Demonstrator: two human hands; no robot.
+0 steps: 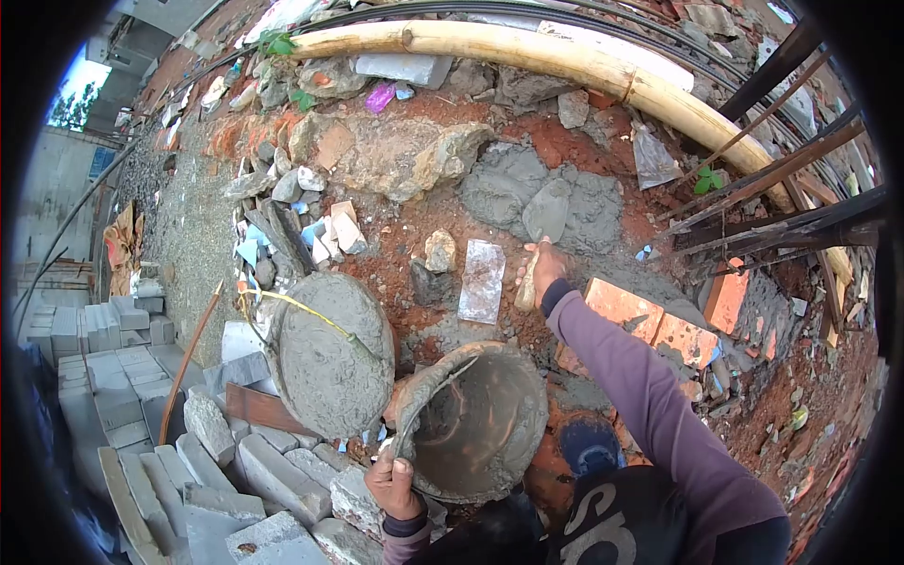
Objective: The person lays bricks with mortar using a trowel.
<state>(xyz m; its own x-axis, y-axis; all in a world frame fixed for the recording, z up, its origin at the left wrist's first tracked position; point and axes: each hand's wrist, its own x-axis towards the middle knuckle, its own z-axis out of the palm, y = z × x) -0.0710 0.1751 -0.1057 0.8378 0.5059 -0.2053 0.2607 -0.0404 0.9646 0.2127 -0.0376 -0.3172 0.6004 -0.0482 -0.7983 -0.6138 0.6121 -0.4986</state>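
Observation:
My right hand [541, 270] is wrapped round the wooden handle of a trowel [545, 211], whose mortar-coated blade rests on a heap of wet grey mortar [499, 179]. At the bottom centre, my left hand [395, 485] grips the rim of a mortar-smeared pan [471, 424]. That pan is tilted, and its inside shows only a thin coat of mortar. Left of it stands a second round pan [330, 353] filled with grey mortar, with a yellow cord lying across its top.
Orange bricks [631, 311] lie right of my forearm. Stacked grey blocks [254, 480] fill the lower left. A long bamboo pole [527, 52] crosses the back, and dark poles [782, 202] jut in from the right. Stones [440, 251] and a pale tile [481, 281] lie on red soil.

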